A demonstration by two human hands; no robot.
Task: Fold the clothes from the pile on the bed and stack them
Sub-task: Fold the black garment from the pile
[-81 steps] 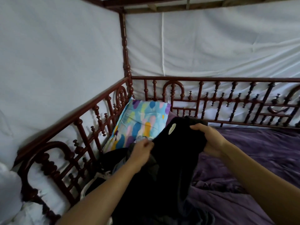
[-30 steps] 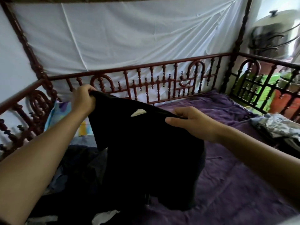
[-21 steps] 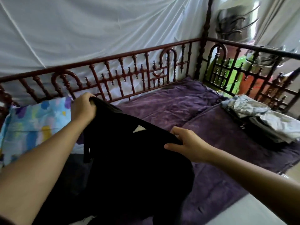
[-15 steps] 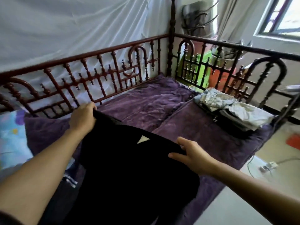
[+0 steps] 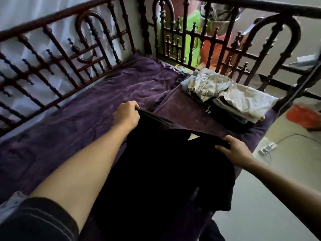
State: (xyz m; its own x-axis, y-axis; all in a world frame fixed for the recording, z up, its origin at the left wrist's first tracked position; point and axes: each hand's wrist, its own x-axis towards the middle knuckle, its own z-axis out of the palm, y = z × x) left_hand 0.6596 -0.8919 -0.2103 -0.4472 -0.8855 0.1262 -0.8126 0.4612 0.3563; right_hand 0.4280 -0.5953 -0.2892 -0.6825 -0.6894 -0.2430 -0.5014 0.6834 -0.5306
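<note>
A black garment (image 5: 161, 174) with a small pale label at its neck hangs spread between my two hands, above the purple bed cover (image 5: 73, 119). My left hand (image 5: 127, 115) grips its far upper corner. My right hand (image 5: 234, 150) grips the near upper corner, close to the bed's right edge. The lower part of the garment drapes down over the bed's edge. A stack of folded clothes (image 5: 227, 96), pale printed pieces over dark ones, lies at the far right corner of the bed.
A dark red wooden railing (image 5: 73, 54) runs along the far side and the foot of the bed. Beyond the bed on the right is a light floor (image 5: 278, 180) with a power strip and cable (image 5: 267, 148) and an orange object (image 5: 305, 117).
My view has swung right and downward, away from the pillow and pile toward the bed's foot. Both hands have carried the black garment rightward and lowered it toward the cover, still holding its top corners.
</note>
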